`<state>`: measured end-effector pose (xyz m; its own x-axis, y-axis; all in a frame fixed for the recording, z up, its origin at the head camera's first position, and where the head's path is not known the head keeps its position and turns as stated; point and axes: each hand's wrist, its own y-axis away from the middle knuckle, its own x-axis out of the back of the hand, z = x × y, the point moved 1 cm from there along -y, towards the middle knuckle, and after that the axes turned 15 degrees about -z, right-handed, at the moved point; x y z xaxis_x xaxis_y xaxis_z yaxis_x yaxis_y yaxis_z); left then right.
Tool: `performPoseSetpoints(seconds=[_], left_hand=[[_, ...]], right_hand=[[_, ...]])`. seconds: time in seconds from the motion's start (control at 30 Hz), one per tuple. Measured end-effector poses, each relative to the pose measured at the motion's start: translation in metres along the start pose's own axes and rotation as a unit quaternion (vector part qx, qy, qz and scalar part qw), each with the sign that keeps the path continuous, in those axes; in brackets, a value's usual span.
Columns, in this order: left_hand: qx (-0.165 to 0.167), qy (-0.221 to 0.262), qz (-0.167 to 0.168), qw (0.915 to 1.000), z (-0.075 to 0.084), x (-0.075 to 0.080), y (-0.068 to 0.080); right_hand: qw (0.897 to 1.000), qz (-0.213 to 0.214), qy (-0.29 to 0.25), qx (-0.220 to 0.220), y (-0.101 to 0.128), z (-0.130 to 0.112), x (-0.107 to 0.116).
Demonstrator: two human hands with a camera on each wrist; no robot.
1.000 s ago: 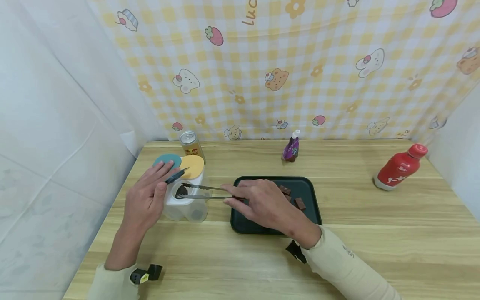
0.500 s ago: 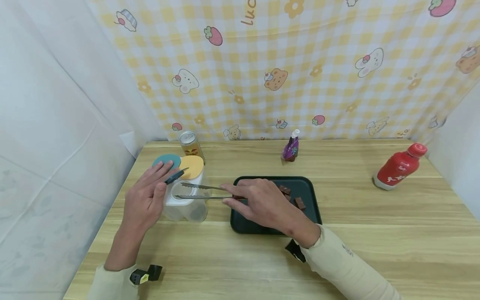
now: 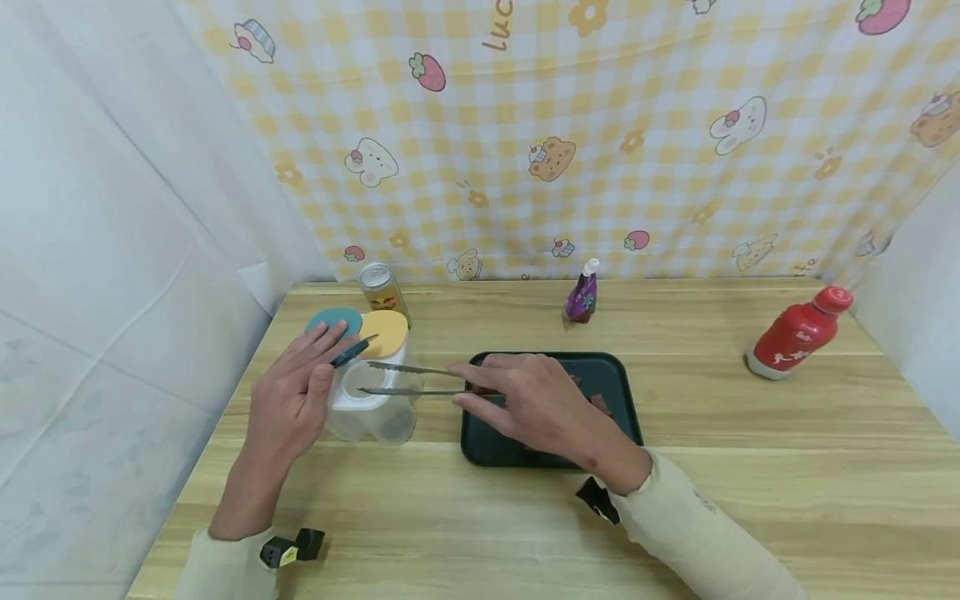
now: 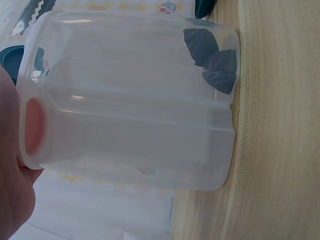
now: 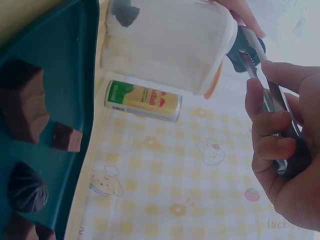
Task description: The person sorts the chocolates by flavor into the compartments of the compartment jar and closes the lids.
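The checked curtain shows the letters "Luc" at its top edge; print on the can and red bottle is unreadable.

A drink can, purple pouch and red bottle stand behind.
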<state>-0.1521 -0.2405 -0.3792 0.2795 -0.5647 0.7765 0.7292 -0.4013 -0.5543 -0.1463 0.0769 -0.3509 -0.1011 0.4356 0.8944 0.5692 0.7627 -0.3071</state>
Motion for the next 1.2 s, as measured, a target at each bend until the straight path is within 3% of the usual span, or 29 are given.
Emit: performPoseSetpoints(seconds=[0.23,0.5,0.97,1.2], left_hand=[[0.0,-0.003,-0.001,1.0,0.0,0.0,0.0],[0.002,0.001,0.002,1.0,0.001,0.0,0.0],[0.003,0.004,0.003,1.0,0.0,0.0,0.0],[0.006,0.003,0.0,1.0,0.0,0.0,0.001]], right_hand=[[1.0,0.024,0.005,-0.002,0.017,0.009,0.007],[0.999,0.019,0.027,-0.023,0.053,0.03,0.007],[0.988,-0.052,0.014,-0.147,0.125,0.058,0.018],[0.983,-0.065,0.025,-0.17,0.147,0.062,0.022]])
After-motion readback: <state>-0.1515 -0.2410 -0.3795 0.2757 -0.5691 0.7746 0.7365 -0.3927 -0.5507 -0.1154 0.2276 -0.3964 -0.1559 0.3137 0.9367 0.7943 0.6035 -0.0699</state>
